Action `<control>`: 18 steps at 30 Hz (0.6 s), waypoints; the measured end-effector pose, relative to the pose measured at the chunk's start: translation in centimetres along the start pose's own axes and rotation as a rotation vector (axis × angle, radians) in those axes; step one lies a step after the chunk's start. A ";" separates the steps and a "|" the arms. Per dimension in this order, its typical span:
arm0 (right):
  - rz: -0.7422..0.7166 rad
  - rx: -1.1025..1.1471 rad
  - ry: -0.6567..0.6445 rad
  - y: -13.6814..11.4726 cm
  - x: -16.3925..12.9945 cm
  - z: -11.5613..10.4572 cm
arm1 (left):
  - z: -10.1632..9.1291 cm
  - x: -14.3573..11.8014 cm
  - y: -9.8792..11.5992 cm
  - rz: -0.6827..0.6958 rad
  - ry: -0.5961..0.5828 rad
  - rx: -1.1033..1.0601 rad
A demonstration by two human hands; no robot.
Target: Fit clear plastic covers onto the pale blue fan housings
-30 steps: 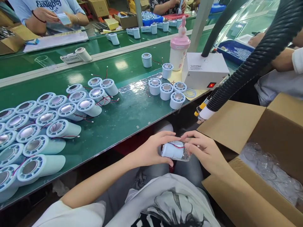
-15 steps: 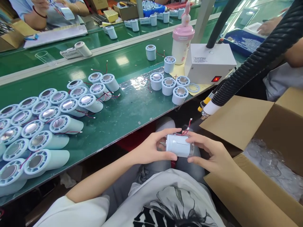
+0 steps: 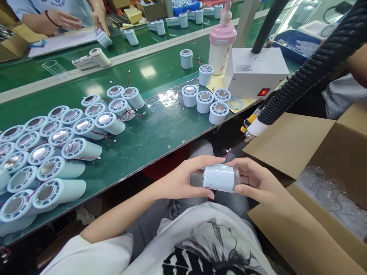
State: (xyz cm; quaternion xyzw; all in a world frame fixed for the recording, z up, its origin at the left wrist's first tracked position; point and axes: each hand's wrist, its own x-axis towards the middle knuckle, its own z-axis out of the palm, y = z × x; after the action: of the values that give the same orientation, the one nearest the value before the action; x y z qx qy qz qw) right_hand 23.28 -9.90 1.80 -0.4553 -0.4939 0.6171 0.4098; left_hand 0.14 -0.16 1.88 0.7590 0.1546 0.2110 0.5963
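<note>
Above my lap, both hands hold a light-blue cylinder (image 3: pixel 222 177) lying on its side. A clear plastic sleeve (image 3: pixel 236 178) surrounds it and sticks out past its right end. My left hand (image 3: pixel 187 177) grips the left end between thumb and fingers. My right hand (image 3: pixel 255 177) has its thumb and fingers around the sleeve's right end. A red-and-black wire with a white plug (image 3: pixel 228 152) rises behind the cylinder. On the bench to the left stand and lean several like cylinders (image 3: pixel 73 149) with round metal discs in their ends.
Several more cylinders (image 3: pixel 205 101) stand near a white box with a lit red switch (image 3: pixel 255 72). A black corrugated hose (image 3: pixel 286 91) hangs at right. An open carton (image 3: pixel 275 141) holds clear plastic pieces (image 3: pixel 329 198). Across the green bench (image 3: pixel 155 137), a person handles a cylinder (image 3: pixel 103 38).
The sleeve now covers more of the cylinder, and my right hand has shifted slightly right on it. The wire sits lower behind. Across the bench, the person has lowered a cylinder.
</note>
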 end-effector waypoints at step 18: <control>0.314 0.375 0.072 0.6 0.7 0.8 | 0.1 -0.2 0.0 -0.003 -0.017 -0.017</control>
State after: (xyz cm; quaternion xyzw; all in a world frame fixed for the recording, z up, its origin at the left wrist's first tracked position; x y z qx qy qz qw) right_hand 22.26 -9.51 1.17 -0.4644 -0.2790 0.7374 0.4034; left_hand 0.04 -0.31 1.81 0.7554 0.1489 0.2048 0.6043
